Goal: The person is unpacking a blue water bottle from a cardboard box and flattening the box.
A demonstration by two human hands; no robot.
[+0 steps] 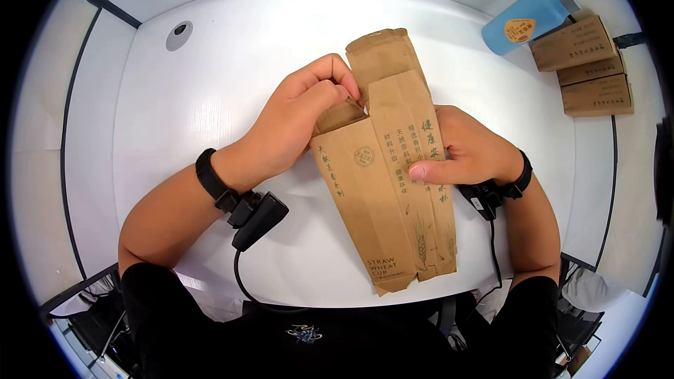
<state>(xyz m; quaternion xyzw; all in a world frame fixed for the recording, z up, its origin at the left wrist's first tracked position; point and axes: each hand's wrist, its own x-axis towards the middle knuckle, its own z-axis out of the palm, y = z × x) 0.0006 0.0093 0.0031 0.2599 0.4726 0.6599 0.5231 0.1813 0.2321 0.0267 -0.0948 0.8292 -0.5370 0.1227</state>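
A flattened brown cardboard box (358,182), printed with green characters and "STRAW WHEAT CUP", is held above the white table, its long flap (386,52) pointing away from me. My left hand (298,109) pinches a small flap at the box's upper left between thumb and fingertips. On the right side, my right hand (470,147) grips the box with the thumb on its printed face and the fingers hidden behind it.
At the back right, several folded brown boxes (597,95) are stacked beside a blue bottle (526,21) lying tilted. A round cable grommet (180,35) is set in the white tabletop (232,49). Black wrist devices (260,221) trail cables near the front edge. Low partitions enclose the table.
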